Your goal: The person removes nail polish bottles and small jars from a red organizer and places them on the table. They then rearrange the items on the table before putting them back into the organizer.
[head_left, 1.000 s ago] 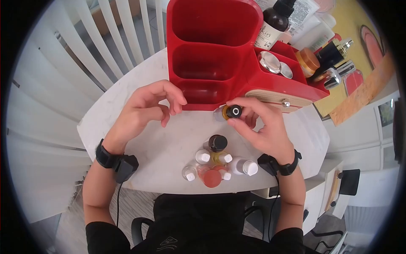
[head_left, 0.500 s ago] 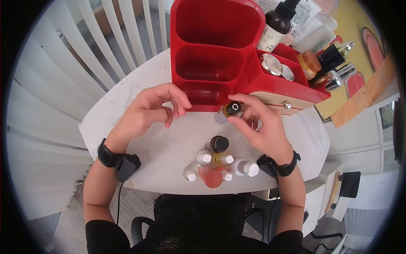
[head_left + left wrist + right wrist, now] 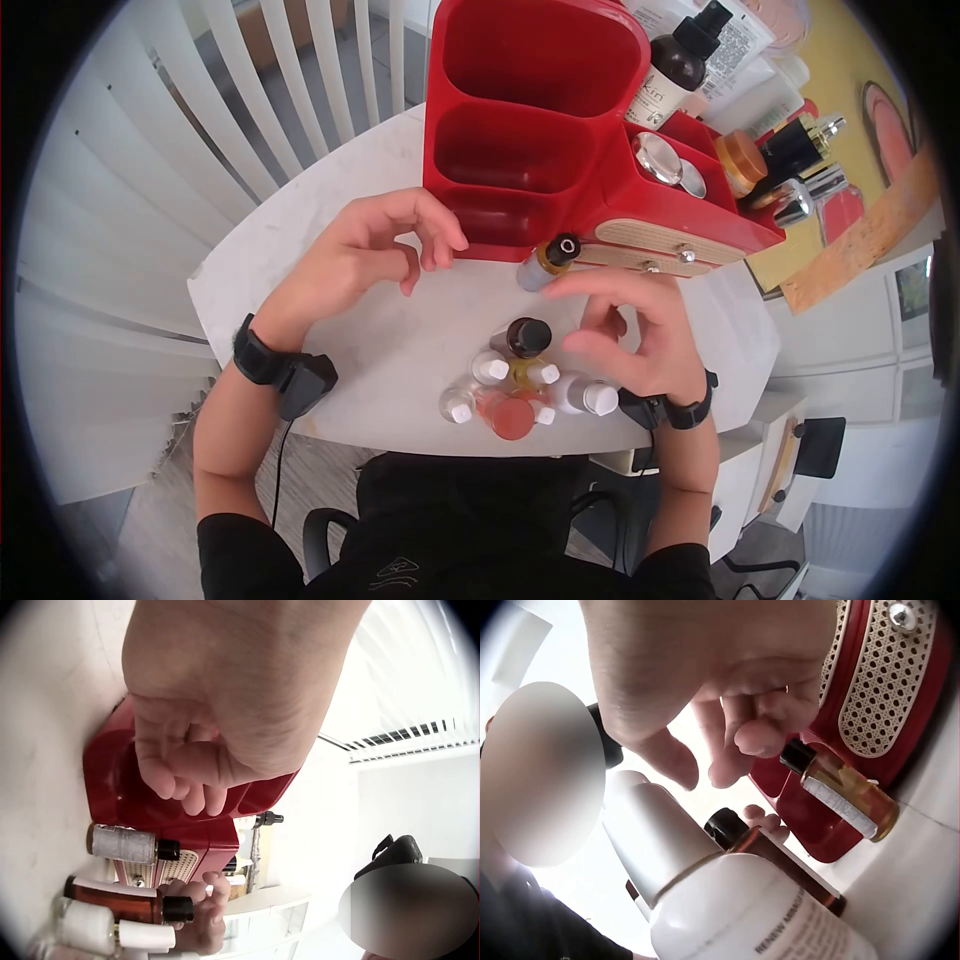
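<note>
A small bottle (image 3: 543, 270) of yellowish liquid with a black cap and a pale label stands upright by the front of the red organizer (image 3: 592, 190). My right hand (image 3: 645, 335) is off it, thumb and fingers spread apart between that bottle and a cluster of bottles. In the right wrist view, nothing lies in its fingers. My left hand (image 3: 370, 250) hovers by the organizer's lowest compartment, fingers loosely bent and holding nothing. Nearest the right hand in the cluster are a brown bottle (image 3: 525, 338) with a black cap and a white bottle (image 3: 727, 900).
Several more small bottles, among them one with an orange-red cap (image 3: 510, 417), crowd the table (image 3: 390, 390) near its front edge. A spray bottle (image 3: 680, 70), jars and tubes fill the organizer's right side and behind. White slats (image 3: 230, 110) border the table's left.
My right hand has let go of the black-capped bottle and drawn back toward the cluster; the bottle stands by the organizer. My left hand has barely moved. The view has shifted slightly.
</note>
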Motion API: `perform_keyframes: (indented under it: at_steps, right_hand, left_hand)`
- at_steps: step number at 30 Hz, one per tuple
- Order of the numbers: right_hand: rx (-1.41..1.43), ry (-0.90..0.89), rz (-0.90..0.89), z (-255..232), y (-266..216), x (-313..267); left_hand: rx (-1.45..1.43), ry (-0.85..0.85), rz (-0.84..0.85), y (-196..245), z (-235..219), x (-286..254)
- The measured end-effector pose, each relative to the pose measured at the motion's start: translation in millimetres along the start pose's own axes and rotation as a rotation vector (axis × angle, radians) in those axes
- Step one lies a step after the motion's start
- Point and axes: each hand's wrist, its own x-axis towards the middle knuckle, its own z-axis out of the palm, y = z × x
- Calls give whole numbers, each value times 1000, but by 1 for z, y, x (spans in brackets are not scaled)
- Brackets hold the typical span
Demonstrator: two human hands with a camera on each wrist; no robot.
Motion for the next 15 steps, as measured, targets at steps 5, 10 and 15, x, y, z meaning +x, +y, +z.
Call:
perform_keyframes:
  at_steps: [5,10,15]
  right_hand:
    - [43,-168,110,5,-1,4]
    - [30,-195,98,3,-1,8]
    - [59,-250,142,0,-7,15]
  left_hand:
    - [23,-23,0,-2,-4,-1]
    - [23,-29,-11,-4,-6,0]
    - [-7,-42,-17,-7,-4,0]
